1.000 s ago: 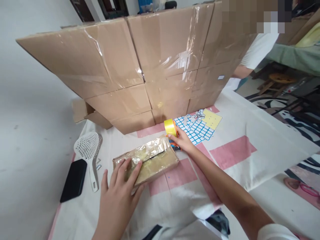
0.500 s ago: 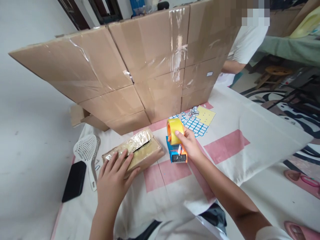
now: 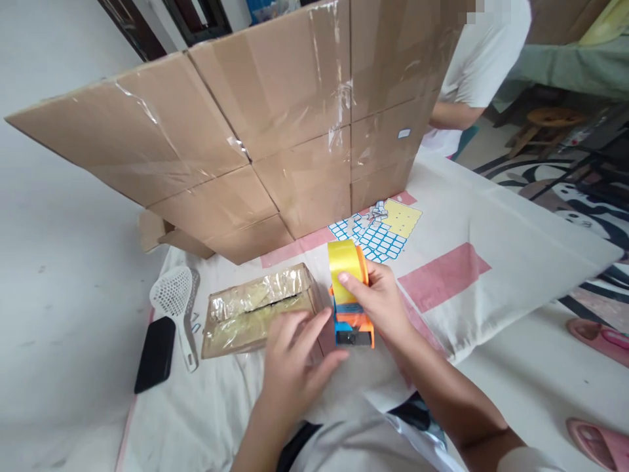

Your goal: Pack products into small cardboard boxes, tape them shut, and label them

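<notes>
Gripped in my right hand (image 3: 386,301) is an orange and blue tape dispenser (image 3: 354,321) carrying a roll of yellowish tape (image 3: 341,265). Its cutter end points down toward me. My left hand (image 3: 295,360) hovers near the dispenser's lower end, fingers spread and holding nothing; it overlaps the near right corner of the box in view. The small cardboard box (image 3: 246,324) lies on the cloth-covered table with shiny clear tape across its top and a dark seam along the middle.
A tall cardboard partition (image 3: 295,131) stands across the table. A white slotted skimmer (image 3: 174,295) and a black phone-like slab (image 3: 155,354) lie at left. Blue-edged labels (image 3: 378,239) and a yellow sheet (image 3: 403,218) lie behind the dispenser. A person in a white sleeve (image 3: 486,72) is beyond.
My left hand has left the box top and moved right, close to the dispenser. The dispenser has come slightly nearer to me and turned. The view has shifted a little.
</notes>
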Motion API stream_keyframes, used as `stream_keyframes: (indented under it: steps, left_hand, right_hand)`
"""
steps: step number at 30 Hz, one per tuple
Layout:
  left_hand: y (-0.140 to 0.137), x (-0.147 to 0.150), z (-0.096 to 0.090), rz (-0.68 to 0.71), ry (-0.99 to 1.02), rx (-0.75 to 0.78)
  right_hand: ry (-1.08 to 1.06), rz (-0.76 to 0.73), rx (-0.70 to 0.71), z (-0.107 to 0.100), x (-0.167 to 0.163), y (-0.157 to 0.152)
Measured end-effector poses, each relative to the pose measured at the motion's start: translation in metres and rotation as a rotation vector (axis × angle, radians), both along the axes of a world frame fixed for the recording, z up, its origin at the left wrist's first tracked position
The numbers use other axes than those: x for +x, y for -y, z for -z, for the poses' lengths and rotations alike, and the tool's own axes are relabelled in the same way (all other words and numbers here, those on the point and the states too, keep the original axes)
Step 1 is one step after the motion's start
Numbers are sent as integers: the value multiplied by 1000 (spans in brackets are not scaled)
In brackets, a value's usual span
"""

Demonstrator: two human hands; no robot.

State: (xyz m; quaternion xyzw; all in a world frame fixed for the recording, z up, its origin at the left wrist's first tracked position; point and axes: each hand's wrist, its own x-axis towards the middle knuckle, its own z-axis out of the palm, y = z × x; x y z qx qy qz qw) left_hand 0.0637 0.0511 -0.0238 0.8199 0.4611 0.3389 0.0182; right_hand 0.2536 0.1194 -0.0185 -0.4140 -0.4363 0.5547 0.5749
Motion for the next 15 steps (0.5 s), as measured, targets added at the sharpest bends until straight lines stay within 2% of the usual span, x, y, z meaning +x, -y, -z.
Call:
stream_keyframes:
  steps: [3, 6, 9, 12, 15]
  left_hand:
    - [-2, 38, 0, -125, 54, -152]
    - [-2, 50, -3, -196, 58, -241]
    - [3, 54, -5, -165, 127, -281]
    - [12, 61, -6, -152, 332, -332]
    - [23, 69, -5, -168, 491, -473]
  right_hand:
    - [22, 25, 34, 2, -1, 7]
    - [33, 55, 6, 6, 3, 14]
    - [117, 186, 9, 14, 4, 18]
    - [226, 292, 78, 26, 3, 18]
    - [203, 346, 112, 32, 5, 13]
